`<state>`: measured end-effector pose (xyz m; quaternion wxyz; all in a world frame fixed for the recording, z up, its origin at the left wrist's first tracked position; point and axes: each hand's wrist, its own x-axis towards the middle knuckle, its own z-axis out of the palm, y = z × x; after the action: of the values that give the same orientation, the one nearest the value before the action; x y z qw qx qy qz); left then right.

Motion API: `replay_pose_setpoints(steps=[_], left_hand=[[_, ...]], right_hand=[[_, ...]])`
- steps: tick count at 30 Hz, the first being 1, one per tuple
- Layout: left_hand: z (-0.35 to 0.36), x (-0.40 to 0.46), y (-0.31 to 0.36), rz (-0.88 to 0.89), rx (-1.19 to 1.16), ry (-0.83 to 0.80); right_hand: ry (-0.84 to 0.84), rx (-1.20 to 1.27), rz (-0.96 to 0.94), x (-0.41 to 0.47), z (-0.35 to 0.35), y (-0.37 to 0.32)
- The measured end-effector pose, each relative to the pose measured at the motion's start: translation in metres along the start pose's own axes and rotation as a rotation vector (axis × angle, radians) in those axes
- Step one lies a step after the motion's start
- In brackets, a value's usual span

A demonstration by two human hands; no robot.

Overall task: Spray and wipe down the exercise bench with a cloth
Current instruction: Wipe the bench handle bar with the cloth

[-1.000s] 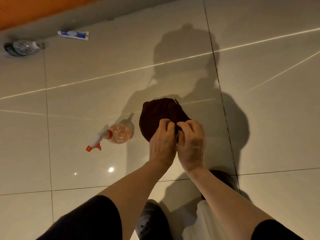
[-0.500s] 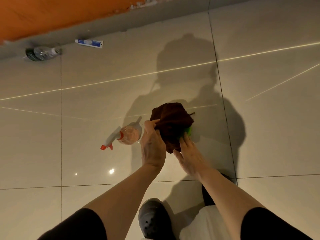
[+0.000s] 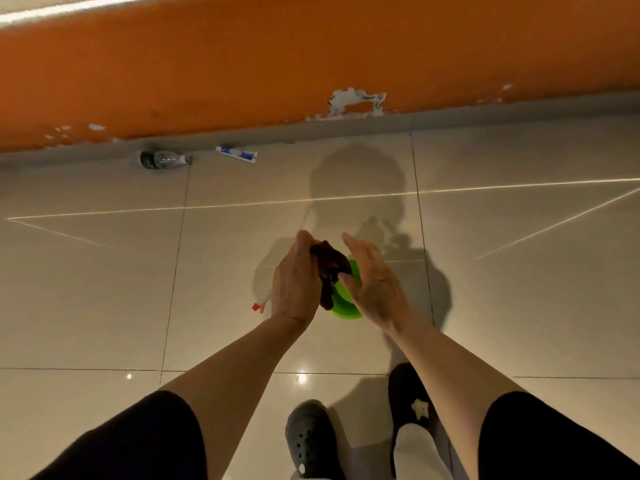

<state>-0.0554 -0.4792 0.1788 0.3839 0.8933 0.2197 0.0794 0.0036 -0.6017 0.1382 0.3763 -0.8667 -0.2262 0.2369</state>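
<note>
Left hand [image 3: 294,289] clutching dark cloth [image 3: 329,268], long axis hanging downward; right hand [image 3: 374,282] flat, released.

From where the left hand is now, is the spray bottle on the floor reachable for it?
Probably yes, but not freely. The spray bottle lies on the floor tile just beside and below the left hand, mostly hidden behind it. That hand grips the dark cloth, so it would likely have to let go first.

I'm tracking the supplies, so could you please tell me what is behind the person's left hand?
Behind the left hand only the red trigger tip of the spray bottle lying on the tiled floor shows; the bottle's body is covered by the hand.
</note>
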Motion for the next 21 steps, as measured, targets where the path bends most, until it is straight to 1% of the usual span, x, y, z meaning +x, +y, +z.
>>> replay_pose_setpoints(steps=[2,5,8,10,13,15,17,19,21], left_hand=[[-0.03,0.006,0.02,0.025,-0.039,-0.041],[-0.084,0.011,0.056,0.007,-0.067,-0.056],[-0.154,0.002,0.096,0.05,-0.065,-0.079],[-0.205,-0.012,0.122,0.037,-0.024,-0.106],[-0.27,-0.033,0.144,0.029,0.145,-0.095],[-0.309,-0.05,0.153,-0.034,0.187,-0.016],[-0.341,-0.072,0.163,-0.145,0.161,0.101],[-0.37,-0.099,0.175,-0.277,0.156,0.254],[-0.396,-0.128,0.184,-0.408,0.131,0.433]], right_hand=[[0.031,-0.008,-0.06,0.003,-0.022,-0.035],[0.087,-0.058,-0.046,-0.007,-0.058,-0.093],[0.16,-0.106,-0.085,-0.029,-0.107,-0.161],[0.121,-0.139,-0.116,-0.045,-0.139,-0.21],[0.015,-0.196,-0.203,-0.059,-0.174,-0.279],[-0.061,-0.224,-0.277,-0.062,-0.183,-0.321],[-0.107,-0.213,-0.371,-0.069,-0.185,-0.36],[-0.146,-0.129,-0.48,-0.083,-0.178,-0.399],[-0.224,-0.062,-0.542,-0.107,-0.162,-0.434]])
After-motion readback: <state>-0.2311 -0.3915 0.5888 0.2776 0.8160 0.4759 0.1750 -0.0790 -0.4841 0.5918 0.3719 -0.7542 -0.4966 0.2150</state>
